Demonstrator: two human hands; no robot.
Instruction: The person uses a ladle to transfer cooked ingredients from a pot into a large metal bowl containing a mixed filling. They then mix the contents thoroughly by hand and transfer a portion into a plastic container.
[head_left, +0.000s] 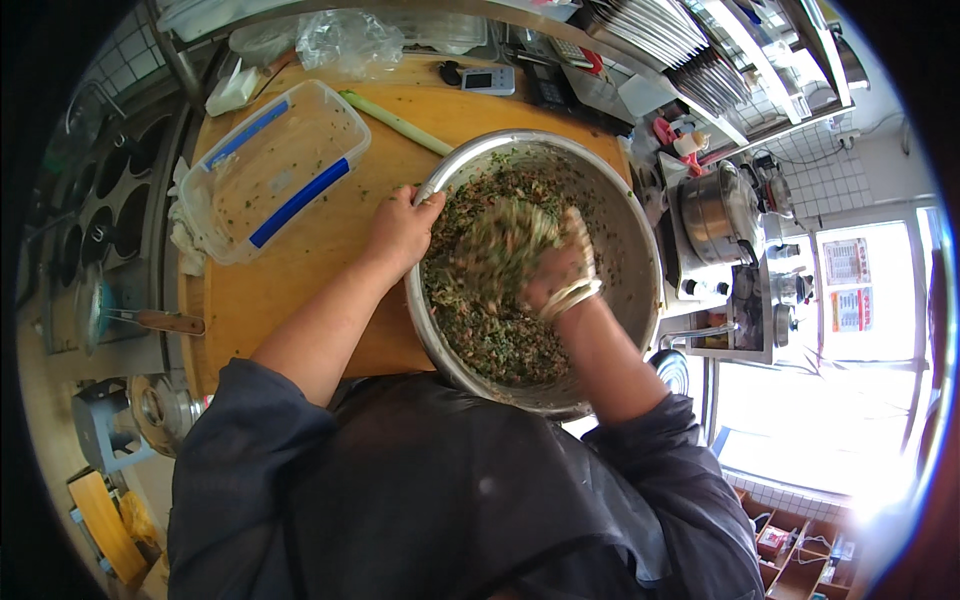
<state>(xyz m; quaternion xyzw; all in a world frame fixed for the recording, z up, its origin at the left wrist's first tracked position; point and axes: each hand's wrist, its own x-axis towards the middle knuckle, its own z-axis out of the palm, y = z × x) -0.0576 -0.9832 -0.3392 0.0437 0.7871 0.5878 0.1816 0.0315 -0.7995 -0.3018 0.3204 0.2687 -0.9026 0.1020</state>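
A large stainless steel mixing bowl (628, 247) stands before me, holding a chopped green and pinkish mixture (499, 341). My left hand (405, 229) grips its left rim, thumb over the edge. Inside the bowl my right hand (559, 266), blurred by motion, carries a loose clump of the mixture. Its fingers are partly hidden by the clump. A pale bangle (571, 298) circles the right wrist. Left of the bowl is a clear plastic container (296, 161) with blue clips and green scraps in it. A long pale green stalk (397, 124) lies behind my left hand, reaching the bowl's rim.
The wooden board (322, 307) carries the bowl and container. A digital timer (487, 80) and clear plastic bag (349, 41) lie at the back. A wooden-handled utensil (172, 322) juts over the left edge. At right stands a lidded steel pot (716, 214); a shelf with stacked trays (652, 34) overhangs.
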